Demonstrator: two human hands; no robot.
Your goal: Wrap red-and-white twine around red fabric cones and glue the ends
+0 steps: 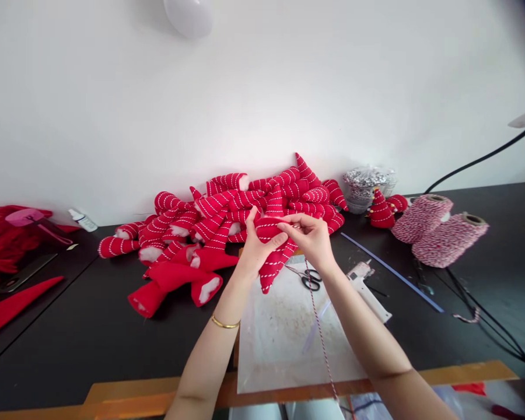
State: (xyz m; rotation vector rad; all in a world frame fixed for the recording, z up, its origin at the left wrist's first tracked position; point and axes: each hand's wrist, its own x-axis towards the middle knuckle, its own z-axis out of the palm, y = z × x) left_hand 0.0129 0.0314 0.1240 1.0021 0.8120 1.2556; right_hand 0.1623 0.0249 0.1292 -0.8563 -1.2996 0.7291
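Between my two hands is a red felt cone (pixel 275 265) wound with red-and-white string, its tip pointing down toward me. My left hand (pixel 256 248) wraps its left side, thumb and fingers closed on it. With thumb and index finger pinched at the cone's wide end, my right hand (pixel 310 238) also grips it. A length of twisted red-and-white string (pixel 318 321) hangs from near the right hand down over the white sheet (pixel 280 356). Black-handled scissors (pixel 311 280) lie just below the right hand, their blades partly hidden.
Behind my hands is a heap of stuffed red cones (pixel 219 204). To the right lie a glue gun (pixel 367 289), a blue strip (pixel 394 273), string spools (pixel 448 239) and a finished-looking cone (pixel 380 210). Red felt (pixel 9 245) and a small white bottle (pixel 83 220) are at left.
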